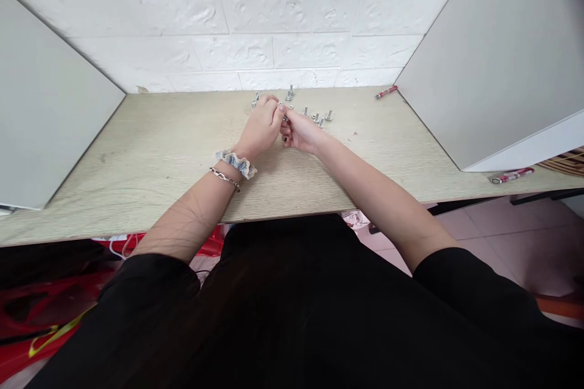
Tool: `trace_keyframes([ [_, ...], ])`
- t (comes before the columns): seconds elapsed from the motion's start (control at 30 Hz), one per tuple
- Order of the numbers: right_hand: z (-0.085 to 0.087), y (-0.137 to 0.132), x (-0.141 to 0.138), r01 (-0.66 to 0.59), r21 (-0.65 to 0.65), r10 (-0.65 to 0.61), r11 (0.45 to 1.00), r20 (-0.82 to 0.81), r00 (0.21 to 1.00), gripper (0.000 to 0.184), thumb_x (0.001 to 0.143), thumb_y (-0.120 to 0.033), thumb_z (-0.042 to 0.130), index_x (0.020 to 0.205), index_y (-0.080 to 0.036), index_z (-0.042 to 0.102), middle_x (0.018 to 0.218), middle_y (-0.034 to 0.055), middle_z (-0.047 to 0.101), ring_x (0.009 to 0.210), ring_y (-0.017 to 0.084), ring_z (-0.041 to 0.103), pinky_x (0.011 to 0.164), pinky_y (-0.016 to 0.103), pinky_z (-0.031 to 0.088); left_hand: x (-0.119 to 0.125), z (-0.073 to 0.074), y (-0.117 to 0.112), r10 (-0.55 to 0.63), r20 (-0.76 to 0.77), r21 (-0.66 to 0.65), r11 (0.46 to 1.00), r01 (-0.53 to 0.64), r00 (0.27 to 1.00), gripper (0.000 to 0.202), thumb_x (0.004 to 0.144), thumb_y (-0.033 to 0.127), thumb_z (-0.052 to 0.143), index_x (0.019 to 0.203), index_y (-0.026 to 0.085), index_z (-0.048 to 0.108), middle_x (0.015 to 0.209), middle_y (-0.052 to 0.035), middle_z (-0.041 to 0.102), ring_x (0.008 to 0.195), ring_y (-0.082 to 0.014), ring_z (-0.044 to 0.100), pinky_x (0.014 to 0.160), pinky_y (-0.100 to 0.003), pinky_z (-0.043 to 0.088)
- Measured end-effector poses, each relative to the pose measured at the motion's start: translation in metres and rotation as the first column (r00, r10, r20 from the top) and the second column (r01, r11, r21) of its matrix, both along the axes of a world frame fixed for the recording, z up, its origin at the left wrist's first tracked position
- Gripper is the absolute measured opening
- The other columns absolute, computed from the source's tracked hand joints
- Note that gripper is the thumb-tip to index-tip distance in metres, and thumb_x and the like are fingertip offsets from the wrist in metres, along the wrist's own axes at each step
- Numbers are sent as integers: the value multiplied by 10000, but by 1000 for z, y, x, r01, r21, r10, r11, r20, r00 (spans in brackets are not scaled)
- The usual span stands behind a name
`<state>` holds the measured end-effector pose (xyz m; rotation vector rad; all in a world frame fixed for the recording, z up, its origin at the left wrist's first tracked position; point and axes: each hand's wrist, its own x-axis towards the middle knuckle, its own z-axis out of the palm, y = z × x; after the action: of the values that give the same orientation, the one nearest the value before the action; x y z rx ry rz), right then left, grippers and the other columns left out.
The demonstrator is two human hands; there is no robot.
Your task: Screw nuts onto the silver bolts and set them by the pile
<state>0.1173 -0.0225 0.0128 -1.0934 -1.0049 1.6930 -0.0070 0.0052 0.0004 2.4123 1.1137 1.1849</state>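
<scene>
My left hand (263,126) and my right hand (302,132) meet above the wooden board, fingers closed against each other. A small shiny metal bolt (285,118) shows partly between the left thumb and the right fingers; the rest of it is hidden. Just behind the left hand are a few silver bolts (255,98), partly covered by it. Near the wall, more bolts (289,93) stand upright. To the right of my right wrist is a loose group of several bolts (316,117), most with the shank up, and one bolt (329,115) stands at its right end.
The pale wooden tabletop (150,157) runs along a white brick-patterned wall (246,8). Grey-white panels rise at the left (50,103) and right (493,66). A red pen-like object (385,92) lies by the right panel; a similar one (511,175) lies near the front edge.
</scene>
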Motion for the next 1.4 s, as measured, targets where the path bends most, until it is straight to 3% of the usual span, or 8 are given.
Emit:
trace_keyframes([
  [0.2,1,-3,-1,56,47,-53,997,-62,997,348,889,-485,571,724,-218,422,495,-87,358,400,57,327,410,178,307,-1,0,2,1,36,-21,1000,-1,999,393,985,468,302,907,199,577,1087,-112,578,1155,-257,540,1055,-456,393],
  [0.47,4,-3,2,89,40,-80,995,-182,980,197,944,-261,505,764,-198,453,524,-87,430,417,31,381,424,146,311,-1,2,0,26,17,-46,999,-25,1000,426,981,507,278,923,192,559,1119,-122,578,1162,-242,525,1063,-441,388],
  [0.57,5,-3,2,57,6,-55,998,-181,982,223,954,-328,479,771,-200,478,523,-69,476,415,46,408,416,161,325,0,3,-1,22,18,-47,999,-21,1000,428,982,505,275,920,189,556,1116,-124,573,1143,-244,533,1049,-440,398],
  [0.67,4,-3,1,-3,-43,-2,999,-113,994,365,953,-505,418,746,-210,475,500,-49,482,406,73,413,394,191,320,1,4,-4,2,6,-48,999,-2,1000,418,984,478,273,915,183,561,1126,-128,564,1121,-251,544,1030,-440,410],
  [0.77,3,-2,1,-52,-82,52,995,-6,999,516,892,-690,362,687,-221,437,457,-46,427,382,91,369,365,217,285,3,7,-8,-28,-13,-54,998,27,1000,394,985,448,285,936,186,575,1112,-120,569,1137,-261,541,1037,-449,402],
  [0.87,3,-2,1,-56,-101,61,993,47,997,578,849,-762,333,626,-230,369,411,-60,323,360,91,303,355,226,259,4,9,-12,-31,-48,-57,998,28,998,386,989,416,285,933,177,582,1077,-124,588,1119,-255,547,1046,-448,397],
  [1.03,3,-2,1,-20,-103,26,994,51,998,578,861,-737,360,593,-229,293,398,-70,257,356,81,261,359,214,247,4,10,-12,-30,-65,-50,998,27,997,382,991,404,278,902,177,573,1050,-119,597,1076,-239,551,1032,-433,408],
  [1.4,-2,0,-2,54,-11,-54,998,47,997,405,935,-520,448,680,-214,375,444,-75,316,367,65,290,357,187,222,3,5,-6,26,-68,-60,998,-30,997,343,982,372,309,821,177,540,989,-123,588,1003,-248,570,981,-448,423],
])
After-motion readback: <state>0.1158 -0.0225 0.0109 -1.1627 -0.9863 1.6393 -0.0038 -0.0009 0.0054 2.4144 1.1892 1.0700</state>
